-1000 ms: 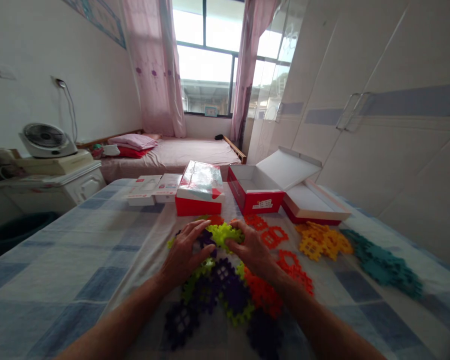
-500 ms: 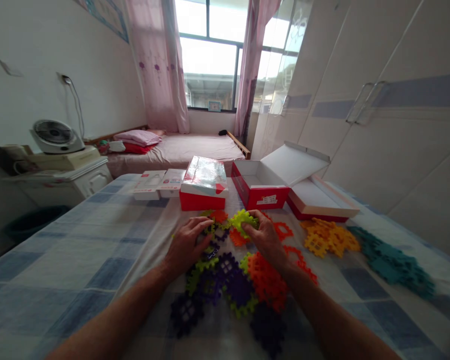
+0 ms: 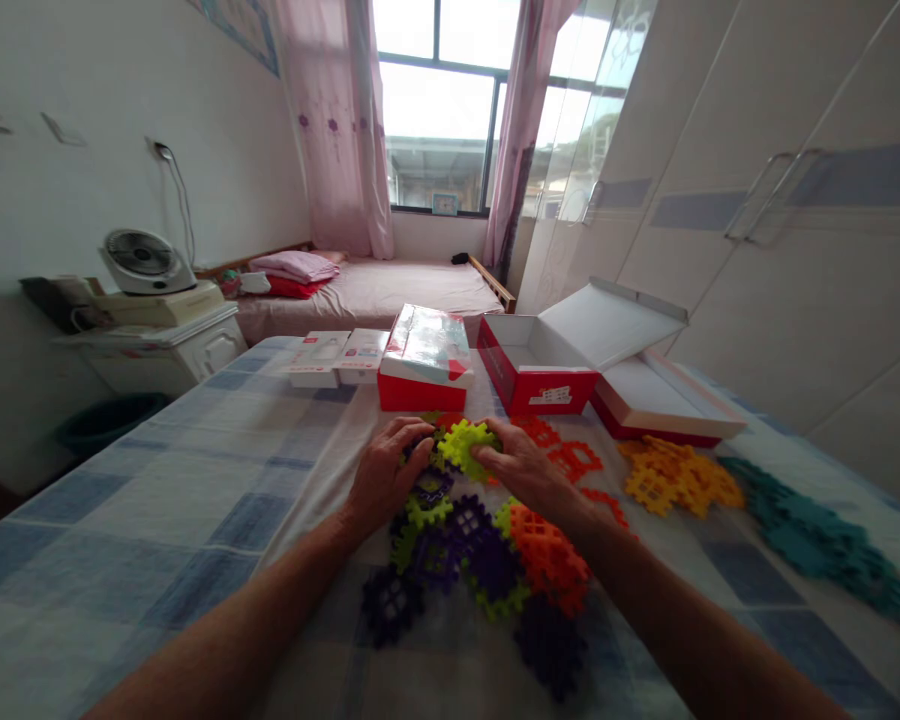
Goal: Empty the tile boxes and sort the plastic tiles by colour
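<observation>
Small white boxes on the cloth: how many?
2. The left white box is leftmost on the cloth; the right white box is between it and the closed red-and-white box. Both lie beyond the left hand. Others could be hidden behind those boxes.

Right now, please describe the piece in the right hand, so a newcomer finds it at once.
On the checked cloth, find the closed red-and-white box. Nearer the viewer, the right hand pinches a yellow-green toothed piece. It is held, whereas similar green pieces lie among purple ones.
</observation>
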Demonstrator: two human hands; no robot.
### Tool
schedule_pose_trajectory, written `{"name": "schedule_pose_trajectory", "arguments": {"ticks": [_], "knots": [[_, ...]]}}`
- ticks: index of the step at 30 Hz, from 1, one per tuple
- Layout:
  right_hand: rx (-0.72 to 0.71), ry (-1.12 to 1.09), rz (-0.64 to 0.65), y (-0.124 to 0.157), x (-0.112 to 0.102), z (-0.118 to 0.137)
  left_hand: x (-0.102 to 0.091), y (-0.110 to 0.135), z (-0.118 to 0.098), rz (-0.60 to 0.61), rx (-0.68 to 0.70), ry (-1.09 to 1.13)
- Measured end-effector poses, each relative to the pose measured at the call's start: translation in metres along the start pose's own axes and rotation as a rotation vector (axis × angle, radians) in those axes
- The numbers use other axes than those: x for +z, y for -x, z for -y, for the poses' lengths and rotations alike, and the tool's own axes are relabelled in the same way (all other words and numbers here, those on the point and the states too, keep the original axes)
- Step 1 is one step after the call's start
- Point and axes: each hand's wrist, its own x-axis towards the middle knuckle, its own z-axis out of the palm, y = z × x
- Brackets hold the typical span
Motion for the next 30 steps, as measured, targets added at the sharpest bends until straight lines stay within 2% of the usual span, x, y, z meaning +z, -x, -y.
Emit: {"name": "schedule_pose_trajectory", "arguments": {"ticks": [4, 9, 13, 16, 20, 23, 25, 26, 30], "knots": [[0.101, 0.136, 0.098, -0.019, 0.024, 0.009, -0.001, -0.003, 0.015, -0.049, -0.114, -0.164], [0.166, 0.314, 0.036, -0.037, 0.056, 0.003, -0.005, -0.003, 0.03, 0.041, -0.184, -0.495], [0.164, 0.346, 0.007, -0.038, 0.066, -0.002, -0.007, -0.002, 0.029, 0.111, -0.228, -0.597], [0.141, 0.194, -0.047, -0.035, 0.053, -0.004, -0.009, -0.002, 0.026, 0.142, -0.266, -0.59], [0.124, 0.039, -0.172, -0.034, 0.008, -0.009, -0.01, -0.004, 0.025, 0.168, -0.294, -0.504], [0.137, -0.088, -0.101, -0.033, -0.018, -0.016, -0.009, -0.005, 0.028, 0.154, -0.287, -0.396], [0.139, -0.124, 0.014, -0.032, -0.021, -0.02, -0.007, -0.006, 0.031, 0.119, -0.276, -0.337], [0.125, -0.074, 0.06, -0.032, -0.018, -0.021, -0.007, -0.006, 0.032, 0.097, -0.27, -0.309], [0.043, 0.32, 0.107, -0.036, 0.008, -0.022, -0.007, -0.007, 0.035, 0.018, -0.26, -0.163]]}}
